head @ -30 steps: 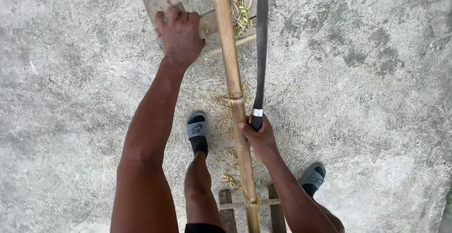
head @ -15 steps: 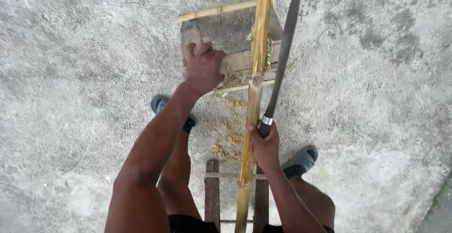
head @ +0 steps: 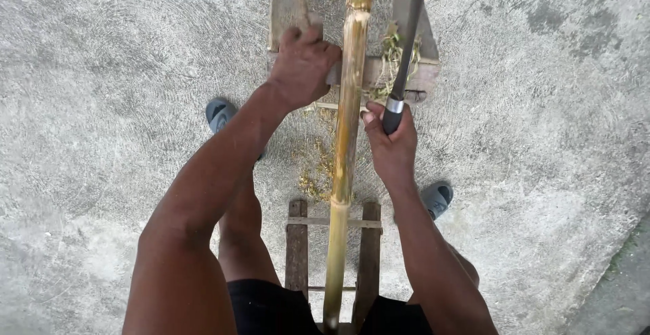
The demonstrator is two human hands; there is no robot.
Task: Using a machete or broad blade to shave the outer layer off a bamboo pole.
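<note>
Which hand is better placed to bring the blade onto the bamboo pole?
Right, probably. The right hand already grips the long knife beside the bamboo pole. The left hand is pressed on the wooden support, steadying.

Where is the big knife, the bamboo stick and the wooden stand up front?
knife (head: 408, 44): head view, on the dark blade above the right hand.
bamboo pole (head: 347, 138): head view, mid-length of the yellow stem.
wooden stand (head: 287, 6): head view, on its left board beside the left hand.
</note>
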